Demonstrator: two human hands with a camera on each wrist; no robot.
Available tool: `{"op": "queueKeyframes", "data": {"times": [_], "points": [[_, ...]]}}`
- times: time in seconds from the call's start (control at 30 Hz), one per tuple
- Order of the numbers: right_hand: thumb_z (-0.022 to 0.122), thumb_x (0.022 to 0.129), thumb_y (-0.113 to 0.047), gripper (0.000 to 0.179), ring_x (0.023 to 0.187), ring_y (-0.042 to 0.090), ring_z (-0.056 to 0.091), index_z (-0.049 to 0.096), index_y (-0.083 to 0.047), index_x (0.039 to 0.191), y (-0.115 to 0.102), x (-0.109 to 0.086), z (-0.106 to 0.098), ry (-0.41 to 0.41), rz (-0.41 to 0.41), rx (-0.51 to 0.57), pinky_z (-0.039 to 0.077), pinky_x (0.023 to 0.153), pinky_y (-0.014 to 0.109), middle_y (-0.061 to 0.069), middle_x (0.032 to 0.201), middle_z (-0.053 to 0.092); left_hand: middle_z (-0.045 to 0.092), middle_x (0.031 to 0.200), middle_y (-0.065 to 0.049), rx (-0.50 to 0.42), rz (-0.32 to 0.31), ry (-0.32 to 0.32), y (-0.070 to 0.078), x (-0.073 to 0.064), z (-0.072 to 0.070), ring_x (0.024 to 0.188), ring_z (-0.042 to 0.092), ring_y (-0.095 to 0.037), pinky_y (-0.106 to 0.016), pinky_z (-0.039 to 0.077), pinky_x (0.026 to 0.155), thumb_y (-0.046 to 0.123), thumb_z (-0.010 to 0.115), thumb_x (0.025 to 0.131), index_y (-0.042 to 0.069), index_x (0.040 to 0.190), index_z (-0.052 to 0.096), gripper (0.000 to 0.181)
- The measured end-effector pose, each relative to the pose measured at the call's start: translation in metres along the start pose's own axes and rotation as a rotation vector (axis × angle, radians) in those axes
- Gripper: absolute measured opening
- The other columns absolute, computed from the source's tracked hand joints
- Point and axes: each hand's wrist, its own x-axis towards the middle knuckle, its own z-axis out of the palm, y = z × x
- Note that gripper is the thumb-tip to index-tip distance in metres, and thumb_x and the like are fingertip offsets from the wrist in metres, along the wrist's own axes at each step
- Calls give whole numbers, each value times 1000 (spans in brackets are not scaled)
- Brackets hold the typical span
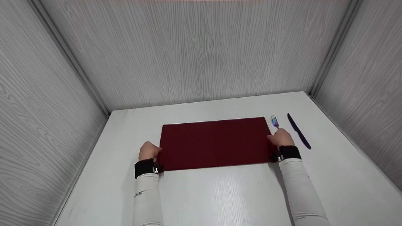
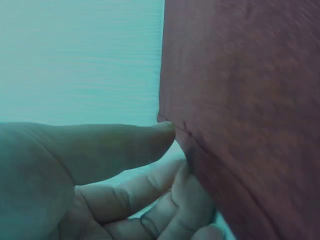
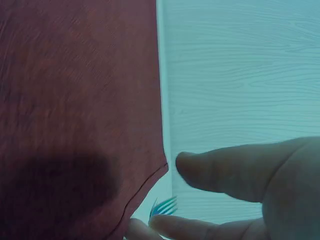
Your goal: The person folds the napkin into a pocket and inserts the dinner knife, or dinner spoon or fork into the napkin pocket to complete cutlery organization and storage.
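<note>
Pale wood-grain panels [image 1: 201, 56] close round a white table [image 1: 194, 201], and from where I stand a dark red cloth [image 1: 216, 144] lies spread across its middle. Take that cloth as a clock, twelve toward the back panel. At nine o'clock the left hand [image 1: 149, 151] pinches the edge, thumb on one side and fingers tucked to the other, close by a stitched hem. At three o'clock the right hand [image 1: 282, 138] has a slacker grip: its thumb stands apart from the fingers, just beside the edge, while a fingertip reaches the cloth. Toward two o'clock a rainbow-sheened fork [image 1: 274, 121] shows its tines near the cloth, its handle lost behind that hand. Farther out, between two and three, lies a dark knife [image 1: 299, 131].

I'd judge the step in hand to be straightening the cloth. To my eye, the next move calls for an even pull, left toward nine, right toward three, once the right thumb comes down, without nudging the fork.
</note>
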Motion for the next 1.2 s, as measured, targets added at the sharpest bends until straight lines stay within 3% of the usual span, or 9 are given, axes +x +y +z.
{"op": "queueKeyframes", "data": {"times": [0.13,0.27,0.5,0.67,0.77,0.9,1.0,1.1,1.2], "points": [[73,94,-22,39,66,23,56,70,17,99,6,-2,0,10,6,-40,50,65,38,15,76,66,72,122,-28,-32,-13,-10,-5,0,-1,110,66,-35,-49,53,101,19,70,98,-12,116,72,36],[79,90,-22,34,62,21,56,70,10,88,9,-4,-2,-22,1,-59,48,60,34,8,69,62,73,121,-25,-50,-18,-2,-8,0,-2,115,66,-38,-50,54,100,19,70,98,-7,115,75,31],[69,88,-18,24,59,19,52,62,-3,72,11,2,1,-24,-42,-43,44,56,31,5,66,58,73,116,-21,-23,-23,5,-8,-3,0,111,67,-36,-48,54,94,18,72,96,-3,110,74,25],[56,100,-24,43,93,43,65,60,19,108,14,8,0,7,-82,13,55,86,50,34,106,66,72,120,-23,-16,5,-38,-3,-3,2,112,65,-36,-47,53,96,17,73,95,-4,112,73,27],[64,100,-27,58,105,46,64,55,25,124,17,6,-6,-51,-85,6,52,98,57,41,122,62,71,120,-23,-12,6,-42,-2,-3,4,112,65,-36,-48,53,96,17,73,95,-4,112,72,27],[75,92,-27,40,78,27,56,67,12,88,18,1,-15,-93,-82,-11,52,76,42,18,83,66,70,121,-23,-7,10,-38,-2,-3,4,113,65,-37,-47,53,96,17,73,96,-4,114,69,28],[69,93,-25,34,77,27,55,66,9,87,15,-2,-21,-33,-60,25,47,71,38,14,82,64,69,124,-24,-17,30,-49,3,-3,7,113,64,-36,-46,52,95,15,73,96,-5,121,67,32],[60,95,-23,46,93,37,62,67,17,117,9,-6,-26,88,-26,100,52,81,46,31,110,70,68,128,-25,-31,54,-65,12,-3,14,114,64,-36,-45,51,97,15,73,96,-5,128,64,38],[57,98,-21,47,106,45,65,65,15,128,2,-10,-29,263,4,204,53,92,53,36,123,68,67,132,-25,-27,97,-71,23,-5,26,117,63,-36,-46,51,100,15,74,95,-5,132,64,43]]}}
